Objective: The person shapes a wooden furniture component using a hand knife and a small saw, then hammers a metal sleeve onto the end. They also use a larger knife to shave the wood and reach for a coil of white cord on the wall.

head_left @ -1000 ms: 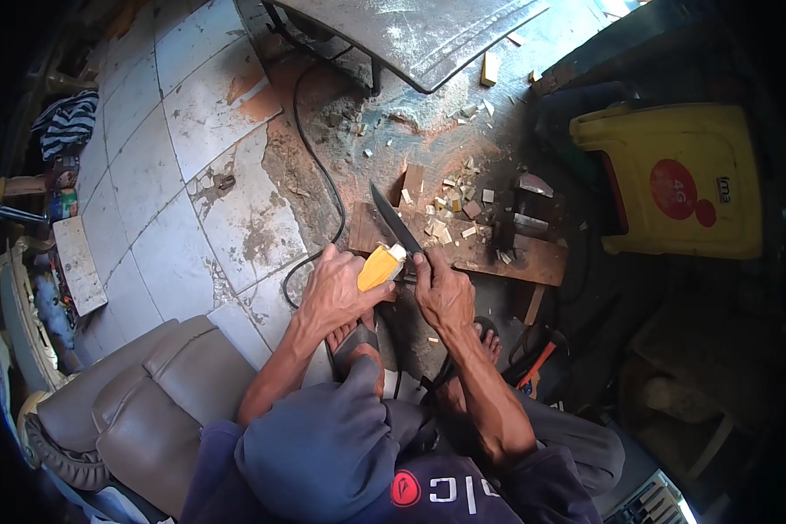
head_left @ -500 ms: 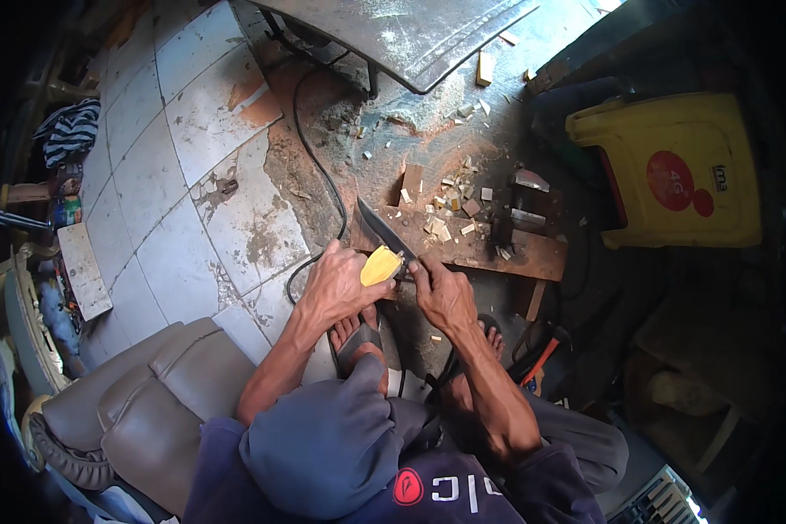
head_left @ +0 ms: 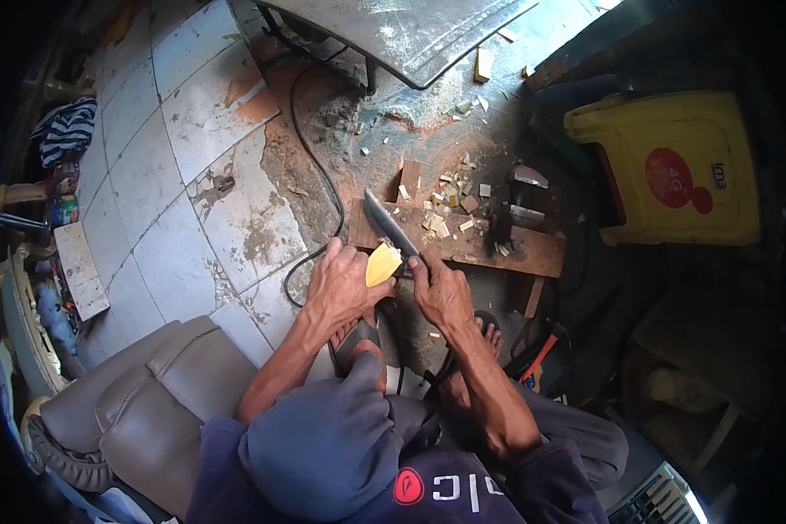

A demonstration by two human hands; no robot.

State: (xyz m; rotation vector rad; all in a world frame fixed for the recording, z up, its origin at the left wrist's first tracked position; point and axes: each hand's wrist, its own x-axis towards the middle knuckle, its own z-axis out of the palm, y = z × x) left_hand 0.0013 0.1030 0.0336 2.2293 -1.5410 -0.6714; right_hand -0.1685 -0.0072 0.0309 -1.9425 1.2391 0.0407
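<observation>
My left hand [head_left: 341, 281] is closed round a small piece of yellow wood [head_left: 382, 265] whose upper end is cut to a taper. In my right hand [head_left: 443, 293] is a long-bladed knife [head_left: 389, 223], its handle mostly hidden by my fingers. The blade slants up and to the left, with its lower part against or very near the wood's upper end; exact contact cannot be told. Curled shavings show where blade and wood meet. Just beyond both hands lies a low wooden plank bench [head_left: 498, 248], strewn with wood chips [head_left: 437, 225].
A black cable [head_left: 330, 188] winds over the floor left of the bench. A metal-topped table [head_left: 410, 39] stands ahead. To the right are a yellow plastic bin [head_left: 672, 175] and an orange-handled tool [head_left: 540, 358]. A brown cushioned seat [head_left: 170, 406] sits at lower left.
The blade has turned slightly: its tip has shifted a little right and its flat side now looks brighter. Both hands keep their grips and have barely moved.
</observation>
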